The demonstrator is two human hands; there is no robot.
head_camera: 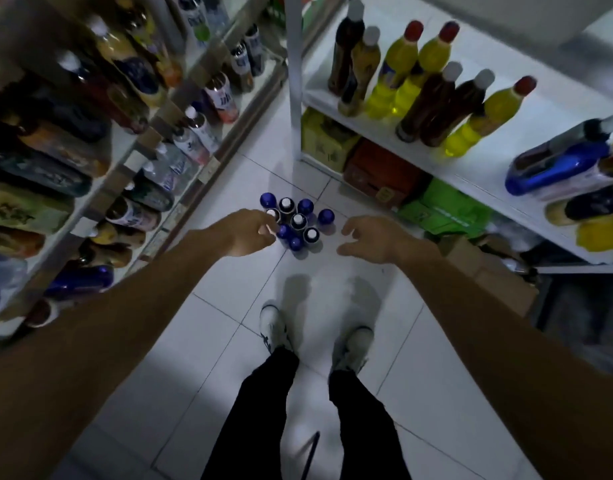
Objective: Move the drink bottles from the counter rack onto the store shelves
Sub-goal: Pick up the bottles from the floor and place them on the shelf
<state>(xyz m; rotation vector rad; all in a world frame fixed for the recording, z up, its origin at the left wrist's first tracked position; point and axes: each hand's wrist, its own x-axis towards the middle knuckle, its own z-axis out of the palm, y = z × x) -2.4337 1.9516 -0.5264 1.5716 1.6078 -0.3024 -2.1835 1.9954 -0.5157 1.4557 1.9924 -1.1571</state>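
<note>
Left grip (249,233), right grip (371,239): loose, empty

Nine drink bottles (298,220) stand upright in a tight cluster on the floor, seen from above: five blue-topped, four dark with white caps. The cluster sits between the left hand (249,233) and right hand (371,239), closest to the left fingertips.

Bare floor (419,393) between flanking shelves (471,161).
</note>
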